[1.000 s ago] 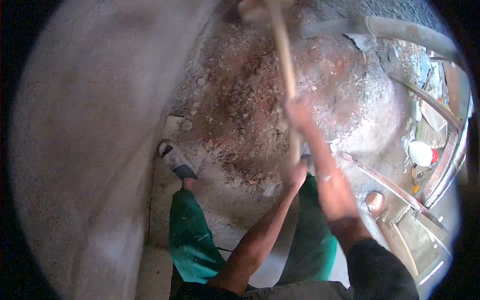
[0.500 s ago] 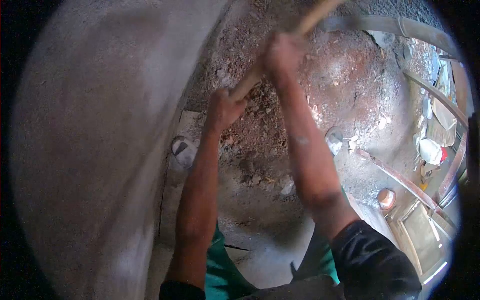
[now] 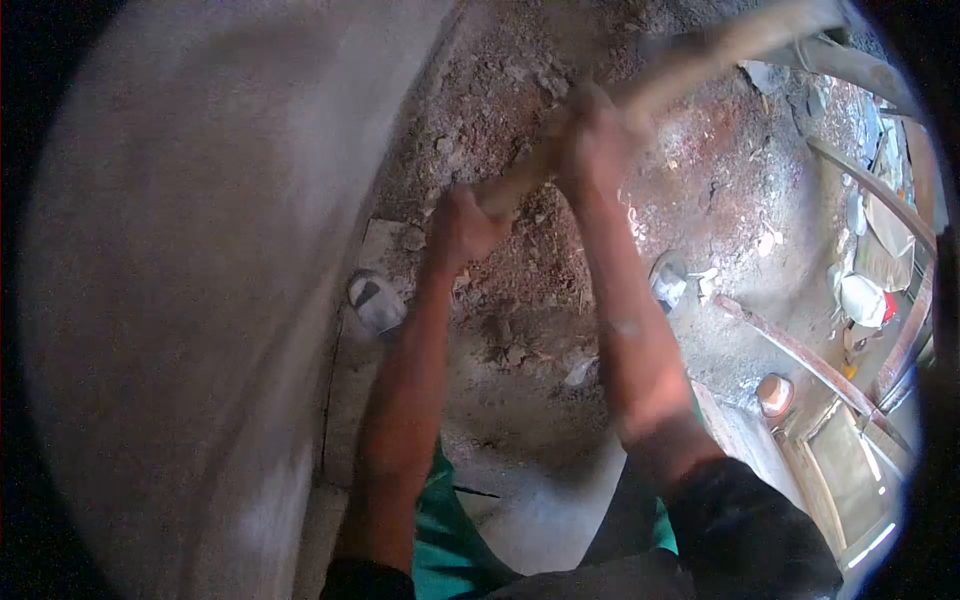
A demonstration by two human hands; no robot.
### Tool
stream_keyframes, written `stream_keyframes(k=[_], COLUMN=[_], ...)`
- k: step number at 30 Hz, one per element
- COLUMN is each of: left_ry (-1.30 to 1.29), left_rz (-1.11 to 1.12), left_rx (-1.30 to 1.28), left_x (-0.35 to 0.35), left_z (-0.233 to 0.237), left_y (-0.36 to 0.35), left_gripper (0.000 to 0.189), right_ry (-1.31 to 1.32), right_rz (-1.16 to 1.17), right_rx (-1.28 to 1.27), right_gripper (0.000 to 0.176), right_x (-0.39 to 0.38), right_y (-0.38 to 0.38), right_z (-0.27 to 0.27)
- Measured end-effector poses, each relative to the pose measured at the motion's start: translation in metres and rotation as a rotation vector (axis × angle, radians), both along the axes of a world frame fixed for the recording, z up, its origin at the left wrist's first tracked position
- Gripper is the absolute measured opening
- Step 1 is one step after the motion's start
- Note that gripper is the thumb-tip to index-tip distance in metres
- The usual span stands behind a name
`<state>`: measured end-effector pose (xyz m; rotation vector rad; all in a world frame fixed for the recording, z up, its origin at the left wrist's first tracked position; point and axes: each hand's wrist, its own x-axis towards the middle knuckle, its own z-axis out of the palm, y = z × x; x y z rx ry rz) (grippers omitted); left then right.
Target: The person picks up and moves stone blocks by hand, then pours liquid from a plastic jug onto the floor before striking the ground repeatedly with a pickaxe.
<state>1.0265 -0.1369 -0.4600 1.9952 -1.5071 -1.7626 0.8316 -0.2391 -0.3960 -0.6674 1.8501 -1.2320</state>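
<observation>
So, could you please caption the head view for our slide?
Left hand and right hand grip a wooden handle over rubble.

Dim, cool light leaves the wall (image 3: pixel 200 250) shadowed, while the ground (image 3: pixel 770 200) brightens toward the right; motion blurs the left hand (image 3: pixel 463 232), right hand (image 3: pixel 597 145) and wooden handle (image 3: pixel 700 70), and fisheye distortion bends the dark-rimmed edges

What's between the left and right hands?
Between the left hand and right hand runs a blurred stretch of wooden handle, over loose rubble, in the head view.
</observation>
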Motion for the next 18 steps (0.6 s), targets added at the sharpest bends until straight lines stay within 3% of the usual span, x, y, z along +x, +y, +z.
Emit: stream_keyframes(k=[1, 3, 5, 8, 11, 13, 14, 17, 18], left_ry=[-0.097, -0.183, -0.217, -0.103, -0.176, -0.063, -0.005, -0.133, -0.167], left_rz=[-0.192, -0.022, 0.097, 0.246, 0.089, 0.057, 0.043, 0.071, 0.159], left_rx=[0.084, 0.046, 0.086, 0.209, -0.246, -0.286, -0.307, 0.051, 0.037], left_x=[0.008, -0.008, -0.039, -0.079, -0.069, -0.042, -0.033, -0.018, -0.051], left_z=[0.004, 0.033, 0.060, 0.078, 0.086, 0.046, 0.030, 0.057, 0.064], left_y=[-0.013, 0.025, 0.059, 0.075, 0.054, 0.014, 0.000, 0.020, 0.061], left_gripper=[0.037, 0.030, 0.028, 0.032, 0.035, 0.036, 0.036, 0.036, 0.035], right_ry=[0.214, 0.282, 0.035, -0.324, -0.197, -0.132, -0.098, 0.016, -0.050], right_rz=[0.143, 0.269, 0.214, 0.156, 0.109, 0.032, -0.005, -0.089, 0.053], right_rx=[0.022, 0.094, 0.214, 0.134, 0.076, -0.007, -0.050, 0.081, 0.196], right_gripper=[0.015, 0.018, 0.019, 0.018, 0.019, 0.017, 0.016, 0.015, 0.015], right_x=[0.008, 0.030, 0.032, -0.008, -0.015, -0.010, -0.006, 0.033, 0.029], right_y=[-0.012, -0.013, -0.002, 0.023, 0.021, -0.007, -0.016, -0.025, -0.016], right_z=[-0.064, -0.120, -0.112, -0.060, 0.009, 0.028, 0.029, -0.079, -0.066])
